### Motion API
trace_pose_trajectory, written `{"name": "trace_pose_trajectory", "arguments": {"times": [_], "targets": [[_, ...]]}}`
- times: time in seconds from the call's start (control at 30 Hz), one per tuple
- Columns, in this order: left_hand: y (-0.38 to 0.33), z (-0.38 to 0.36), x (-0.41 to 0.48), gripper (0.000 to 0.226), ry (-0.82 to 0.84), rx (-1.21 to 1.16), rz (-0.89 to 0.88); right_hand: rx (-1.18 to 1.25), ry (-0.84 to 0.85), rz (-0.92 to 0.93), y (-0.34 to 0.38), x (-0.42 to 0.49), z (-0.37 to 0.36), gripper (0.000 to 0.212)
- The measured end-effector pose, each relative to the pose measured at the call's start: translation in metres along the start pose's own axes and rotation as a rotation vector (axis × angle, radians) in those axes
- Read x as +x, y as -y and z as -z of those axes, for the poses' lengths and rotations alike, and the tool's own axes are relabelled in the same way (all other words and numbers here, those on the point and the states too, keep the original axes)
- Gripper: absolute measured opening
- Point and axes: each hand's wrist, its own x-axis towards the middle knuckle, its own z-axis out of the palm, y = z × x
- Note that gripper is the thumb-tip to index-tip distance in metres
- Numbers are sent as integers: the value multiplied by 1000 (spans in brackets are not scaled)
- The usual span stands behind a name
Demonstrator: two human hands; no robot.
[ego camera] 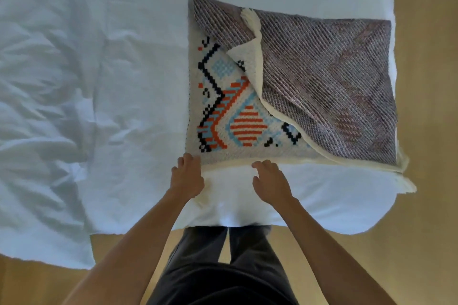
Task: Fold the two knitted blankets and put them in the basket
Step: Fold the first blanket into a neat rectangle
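White bedding (pixel 99 82) covers the bed, with wood floor (pixel 426 106) beside it. On the bedding lies the knitted blanket (pixel 223 111), one side folded over so its grey back shows. Both arms reach forward. The left grip (pixel 188 176) curls at the blanket's near corner; I cannot tell if it holds. The right grip (pixel 271 181) is loose, holding nothing, by the near edge.

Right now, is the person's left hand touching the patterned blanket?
Touching. In the head view the fingers of the left hand lie over the near corner of the patterned blanket, no gap showing.
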Motion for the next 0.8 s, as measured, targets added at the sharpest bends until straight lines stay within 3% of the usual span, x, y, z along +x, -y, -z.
{"name": "trace_pose_trajectory", "arguments": {"times": [0.13, 0.27, 0.4, 0.5, 0.63, 0.8], "targets": [[5, -26, 27, 65, -88, 248, -102, -244, -76, 81, 5, 40, -28, 48], [14, -41, 43, 69, -147, 278, -153, -389, -99, 97, 7, 65, -52, 48], [25, -34, 34, 55, -223, 314, -235, -321, -109, 118, 0, 75, -55, 42], [36, -35, 16, 58, -262, 382, -241, -256, -29, 156, 2, 69, -55, 40], [34, -39, 3, 75, -105, 465, -171, -188, 38, 156, -2, 53, -61, 35], [30, -36, 13, 74, 105, 571, -35, -110, -80, 173, -14, 63, -35, 32]]}}
